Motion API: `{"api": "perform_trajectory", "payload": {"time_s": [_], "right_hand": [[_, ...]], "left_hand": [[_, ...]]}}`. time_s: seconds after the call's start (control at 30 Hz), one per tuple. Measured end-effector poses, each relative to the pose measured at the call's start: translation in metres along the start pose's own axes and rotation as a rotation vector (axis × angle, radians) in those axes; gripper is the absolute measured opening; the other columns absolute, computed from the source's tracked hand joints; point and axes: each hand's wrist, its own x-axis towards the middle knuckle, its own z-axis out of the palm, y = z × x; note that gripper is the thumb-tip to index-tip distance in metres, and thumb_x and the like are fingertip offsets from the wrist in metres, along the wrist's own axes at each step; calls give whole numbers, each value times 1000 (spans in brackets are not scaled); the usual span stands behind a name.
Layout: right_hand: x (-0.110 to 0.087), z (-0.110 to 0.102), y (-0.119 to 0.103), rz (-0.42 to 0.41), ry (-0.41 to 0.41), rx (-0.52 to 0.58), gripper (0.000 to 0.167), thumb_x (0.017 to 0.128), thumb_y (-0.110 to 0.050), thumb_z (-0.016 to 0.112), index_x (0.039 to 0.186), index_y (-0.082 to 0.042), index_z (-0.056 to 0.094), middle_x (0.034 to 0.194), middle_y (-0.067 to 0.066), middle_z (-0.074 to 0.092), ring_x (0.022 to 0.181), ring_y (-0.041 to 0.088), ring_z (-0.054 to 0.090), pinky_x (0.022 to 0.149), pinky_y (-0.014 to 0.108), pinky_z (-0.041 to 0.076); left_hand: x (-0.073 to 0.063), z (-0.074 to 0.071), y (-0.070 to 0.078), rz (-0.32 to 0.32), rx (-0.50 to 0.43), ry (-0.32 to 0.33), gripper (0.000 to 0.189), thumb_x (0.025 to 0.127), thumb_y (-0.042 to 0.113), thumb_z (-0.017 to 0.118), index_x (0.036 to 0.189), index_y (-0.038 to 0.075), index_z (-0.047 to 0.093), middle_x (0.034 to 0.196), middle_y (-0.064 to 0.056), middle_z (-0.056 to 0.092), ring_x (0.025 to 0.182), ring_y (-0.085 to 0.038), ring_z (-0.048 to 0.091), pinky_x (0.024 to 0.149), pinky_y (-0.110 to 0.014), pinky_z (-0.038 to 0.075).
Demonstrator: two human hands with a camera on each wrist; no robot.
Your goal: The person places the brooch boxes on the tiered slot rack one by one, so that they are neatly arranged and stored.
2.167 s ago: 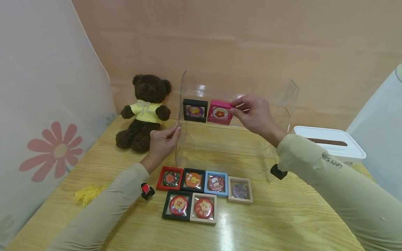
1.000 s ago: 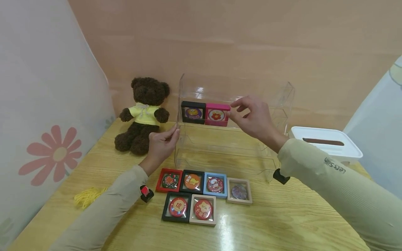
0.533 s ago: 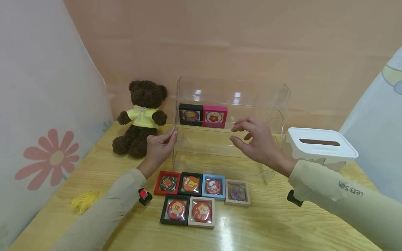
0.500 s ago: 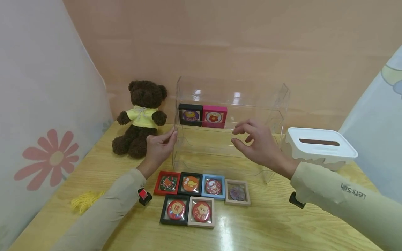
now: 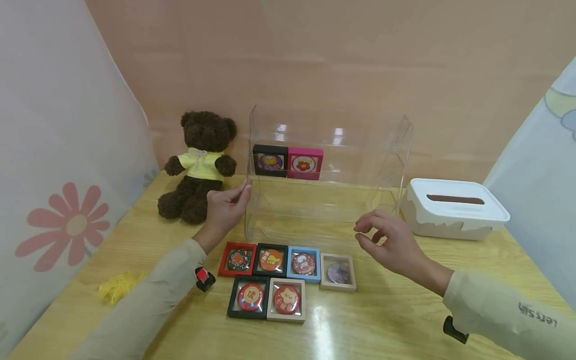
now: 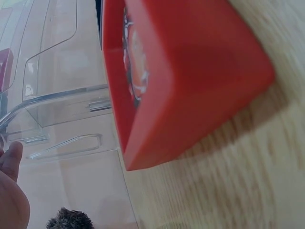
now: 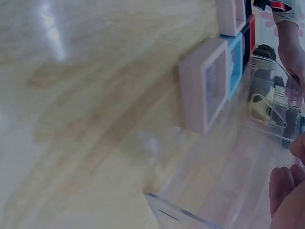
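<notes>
In the head view, my left hand (image 5: 226, 210) pinches the left side panel of a clear plastic display rack (image 5: 398, 160). On an upper shelf at its left end, a black-framed badge (image 5: 270, 161) and a pink-framed badge (image 5: 305, 163) stand side by side. My right hand (image 5: 391, 245) hovers before the rack's lower right, fingers loosely bent and holding nothing. Nearest to it lies a beige-framed badge (image 5: 338, 272); light blue (image 5: 304, 264), black (image 5: 270, 260) and red (image 5: 238, 259) frames continue that row. The red frame (image 6: 205, 71) fills much of the left wrist view.
Another black frame (image 5: 247, 297) and a beige frame (image 5: 286, 300) form a front row on the wooden table. A brown teddy bear (image 5: 202, 165) sits left of the rack, a white tissue box (image 5: 454, 207) right of it. Yellow string (image 5: 119, 286) lies at the left.
My right hand has let go of the pink-framed badge, now flush beside the black one on the shelf, and moved down and right. My left hand has kept its grip on the rack.
</notes>
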Motion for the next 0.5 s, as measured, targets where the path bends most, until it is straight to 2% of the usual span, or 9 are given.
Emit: {"api": "perform_trajectory", "payload": {"time_s": [0.2,0.5], "right_hand": [[-22,9,0,29,-37,49,32,70,13,73,86,-14,65,89,-2,62,72,12,56,51,17,48],[-57,18,-2,252,-163,114,24,77,-3,78,95,-11,65,92,0,59,76,16,56,52,24,50]], "left_hand": [[1,-2,0,7,13,-2,23,80,-9,68,104,-8,68,84,-16,69,53,-19,66,46,-22,51],[0,0,-3,-5,6,-12,23,81,-9,68,103,-8,68,90,-17,68,57,-21,67,48,-21,51]]}}
